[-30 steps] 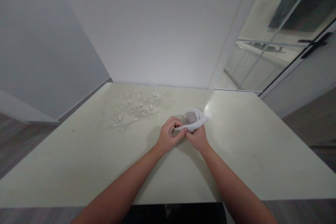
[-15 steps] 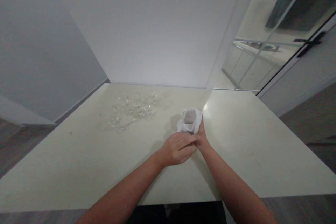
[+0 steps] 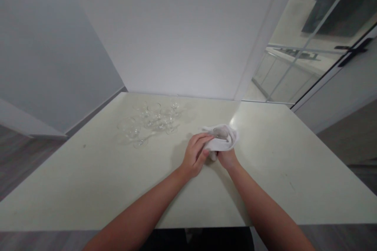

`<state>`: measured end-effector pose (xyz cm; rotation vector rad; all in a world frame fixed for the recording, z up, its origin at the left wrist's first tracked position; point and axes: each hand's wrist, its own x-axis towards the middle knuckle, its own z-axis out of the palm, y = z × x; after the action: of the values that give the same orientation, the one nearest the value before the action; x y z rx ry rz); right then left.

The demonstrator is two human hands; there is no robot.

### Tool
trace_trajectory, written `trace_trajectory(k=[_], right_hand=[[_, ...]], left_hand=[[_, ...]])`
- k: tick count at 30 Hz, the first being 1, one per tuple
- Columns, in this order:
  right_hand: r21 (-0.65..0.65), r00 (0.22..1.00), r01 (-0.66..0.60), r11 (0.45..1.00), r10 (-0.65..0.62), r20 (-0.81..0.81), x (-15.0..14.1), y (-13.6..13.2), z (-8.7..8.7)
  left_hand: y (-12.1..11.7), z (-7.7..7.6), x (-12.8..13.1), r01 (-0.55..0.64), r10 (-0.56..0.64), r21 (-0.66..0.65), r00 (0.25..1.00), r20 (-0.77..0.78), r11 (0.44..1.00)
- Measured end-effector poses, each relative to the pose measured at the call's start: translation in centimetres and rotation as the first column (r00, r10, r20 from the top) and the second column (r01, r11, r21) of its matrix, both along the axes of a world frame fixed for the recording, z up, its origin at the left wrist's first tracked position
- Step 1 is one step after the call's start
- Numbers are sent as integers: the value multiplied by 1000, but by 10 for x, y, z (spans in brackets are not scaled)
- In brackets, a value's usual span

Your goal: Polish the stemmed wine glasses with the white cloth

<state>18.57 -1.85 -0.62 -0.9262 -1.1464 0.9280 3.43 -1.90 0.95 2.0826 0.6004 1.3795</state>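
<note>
A white cloth [image 3: 231,138] is wrapped around a clear drinking glass [image 3: 220,133] in front of me, over the table. The glass's bowl shows in the cloth's opening; its lower part is hidden. My left hand [image 3: 194,157] grips the cloth's left side, with the thumb below and the fingers on top. From beneath, my right hand [image 3: 227,158] is closed on the cloth and the glass inside it, with most of its fingers covered. A group of clear stemmed glasses [image 3: 161,124] stands to the left, apart from both hands.
The pale table [image 3: 118,188] stretches to both sides and meets a white wall [image 3: 182,47] at its back edge. At the right are a glass-paned partition [image 3: 282,72] and a door with a black handle [image 3: 355,51].
My left hand has moved from below, near the right wrist, up onto the cloth's left side. The cloth and glass have shifted slightly right and tilted. The view has turned a little left.
</note>
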Motion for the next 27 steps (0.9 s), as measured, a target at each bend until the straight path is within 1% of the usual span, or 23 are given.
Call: trace_trajectory(k=[2,4,6,8,11,12,13,16,18,20,23,27], right_hand=[[-11,993,45,999,-46,-113,4,2,-3],[-44,978,125,991,-130,-163,7,3,-4],[-85,964,216,973,-227,-136,8,3,-4],[-142,949,293,946,-306,-80,7,1,-3],[-252,913,390,886,-407,-18,4,-2,-3],[-268,913,390,881,-407,-9,3,-3,-4],[-265,920,375,888,-392,-10,3,-4,-6],[-196,954,284,939,-298,-45,3,-6,-8],[-177,957,248,952,-269,-106,3,-5,-7],[-160,970,188,969,-209,-127,4,-4,-5],[-112,993,90,990,-98,-68,4,-4,2],[-96,995,79,992,-84,-53,2,-5,11]], left_hand=[[-2,1,0,50,-50,6,998,-35,999],[-3,1,1,72,-71,17,996,-51,997],[-4,1,2,75,-74,18,996,-54,997],[-5,0,3,72,-72,-8,996,-49,997],[-7,-2,3,69,-70,-57,997,-24,996],[-8,-3,4,70,-71,-66,997,-14,995],[-8,-4,4,72,-73,-71,997,-7,995],[-7,-6,4,78,-78,-77,997,2,994],[-5,-6,4,75,-75,-80,997,1,994],[-3,-6,4,60,-61,-71,998,-16,996],[-1,-4,4,23,-24,-22,997,-73,1000],[1,-3,4,0,2,13,994,-110,1000]])
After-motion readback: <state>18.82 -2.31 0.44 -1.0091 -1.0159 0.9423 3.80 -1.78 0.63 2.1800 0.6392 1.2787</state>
